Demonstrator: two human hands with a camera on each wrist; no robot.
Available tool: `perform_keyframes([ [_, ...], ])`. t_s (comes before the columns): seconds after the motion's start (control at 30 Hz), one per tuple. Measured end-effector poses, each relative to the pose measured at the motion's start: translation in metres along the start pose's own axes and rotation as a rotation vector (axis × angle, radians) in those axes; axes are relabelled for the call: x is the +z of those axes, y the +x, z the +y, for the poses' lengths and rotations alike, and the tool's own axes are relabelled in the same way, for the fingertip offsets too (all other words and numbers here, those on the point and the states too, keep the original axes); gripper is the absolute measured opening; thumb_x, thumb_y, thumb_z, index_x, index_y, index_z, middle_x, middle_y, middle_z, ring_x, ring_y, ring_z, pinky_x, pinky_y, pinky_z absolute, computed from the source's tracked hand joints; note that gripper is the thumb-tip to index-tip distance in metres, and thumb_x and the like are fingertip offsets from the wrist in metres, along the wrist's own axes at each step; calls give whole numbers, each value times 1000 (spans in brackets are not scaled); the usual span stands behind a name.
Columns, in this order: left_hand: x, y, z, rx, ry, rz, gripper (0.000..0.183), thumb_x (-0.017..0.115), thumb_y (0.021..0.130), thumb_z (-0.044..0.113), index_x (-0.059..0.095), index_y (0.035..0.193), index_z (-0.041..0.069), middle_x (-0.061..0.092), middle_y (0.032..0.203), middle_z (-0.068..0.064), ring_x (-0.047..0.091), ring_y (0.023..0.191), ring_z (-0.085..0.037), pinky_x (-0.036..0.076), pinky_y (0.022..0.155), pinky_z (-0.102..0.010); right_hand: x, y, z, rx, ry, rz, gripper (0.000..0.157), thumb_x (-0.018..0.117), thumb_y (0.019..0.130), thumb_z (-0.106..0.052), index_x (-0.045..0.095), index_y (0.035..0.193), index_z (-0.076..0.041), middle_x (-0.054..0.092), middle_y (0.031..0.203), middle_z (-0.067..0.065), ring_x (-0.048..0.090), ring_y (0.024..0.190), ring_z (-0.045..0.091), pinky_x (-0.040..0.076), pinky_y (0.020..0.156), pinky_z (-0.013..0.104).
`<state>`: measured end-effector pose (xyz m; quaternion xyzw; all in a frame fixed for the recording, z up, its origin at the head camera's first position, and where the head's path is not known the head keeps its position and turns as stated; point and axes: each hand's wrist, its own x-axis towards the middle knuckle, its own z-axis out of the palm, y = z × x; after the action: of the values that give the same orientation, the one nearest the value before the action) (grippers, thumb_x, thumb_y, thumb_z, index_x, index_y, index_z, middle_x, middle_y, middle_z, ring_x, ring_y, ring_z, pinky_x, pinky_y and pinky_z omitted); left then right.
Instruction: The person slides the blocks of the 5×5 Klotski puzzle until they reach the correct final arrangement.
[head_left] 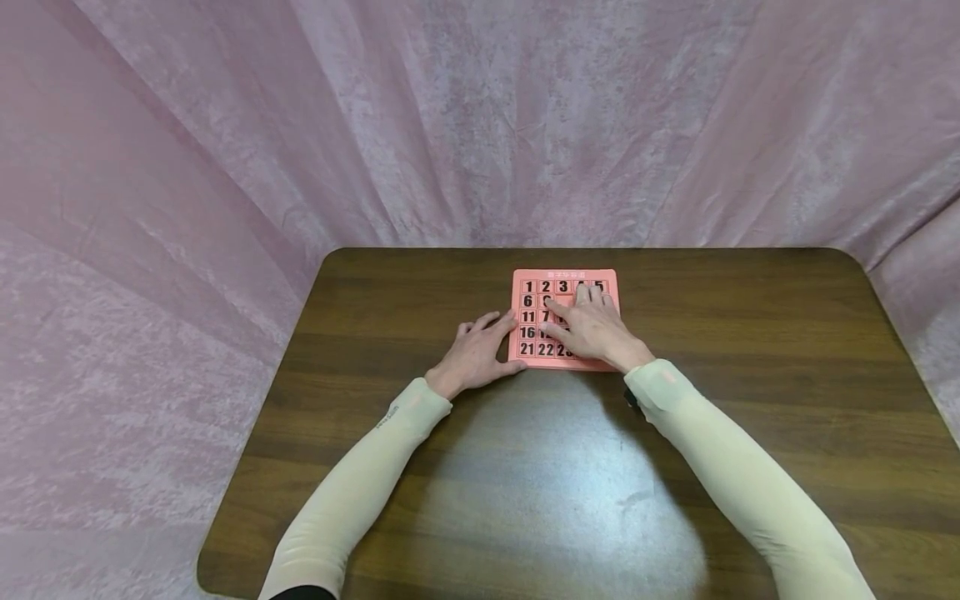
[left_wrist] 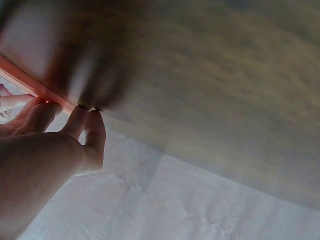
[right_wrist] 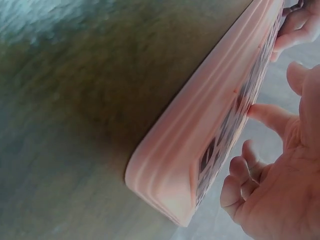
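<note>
A pink number sliding puzzle lies flat on the table, its square tiles printed with black numbers. My left hand rests at its left side, fingertips against the edge and thumb at the near left corner. In the left wrist view those fingertips meet the puzzle's side wall. Over the right half of the board spreads my right hand, hiding many tiles there. Its index fingertip touches a tile in the second row, beside a bare pink slot. The right wrist view shows one finger meeting the tile face, others raised.
The puzzle sits near the far edge of a dark wood-grain table with rounded corners. Behind the table hangs a pink velvet curtain. Pale sleeves cover both forearms.
</note>
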<state>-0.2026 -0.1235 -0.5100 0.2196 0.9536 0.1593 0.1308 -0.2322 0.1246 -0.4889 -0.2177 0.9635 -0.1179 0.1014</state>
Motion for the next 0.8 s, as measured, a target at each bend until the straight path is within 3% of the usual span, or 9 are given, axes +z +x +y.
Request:
perform_keyframes([
  [0.27,1,-1,0,-3,-8,-3,85,72,102,57,40,170,18,29,183,-2,30,168,-31,33,125,-59,-2,5,3,9,34,-10,63,48,113,-55,48,166,-21,53,126,30,45,117,45,39,96,56],
  [0.4,3,0,-1,4,6,0,85,71,102,58,40,170,18,29,183,-1,30,168,-31,33,124,-60,-5,12,17,50,44,26,62,46,115,-51,46,168,-20,48,110,21,36,100,37,31,84,49],
  [0.6,3,0,-2,8,15,1,85,71,102,59,40,171,19,28,183,-1,30,168,-30,34,123,-59,-5,17,32,68,27,30,65,43,115,-53,44,169,-18,46,114,25,36,103,40,31,85,49],
  [0.8,2,0,-1,7,20,-1,84,70,102,59,40,170,19,29,183,-1,30,168,-30,34,123,-58,-6,14,30,59,19,14,64,43,115,-54,47,167,-17,48,119,27,37,109,41,33,87,52],
])
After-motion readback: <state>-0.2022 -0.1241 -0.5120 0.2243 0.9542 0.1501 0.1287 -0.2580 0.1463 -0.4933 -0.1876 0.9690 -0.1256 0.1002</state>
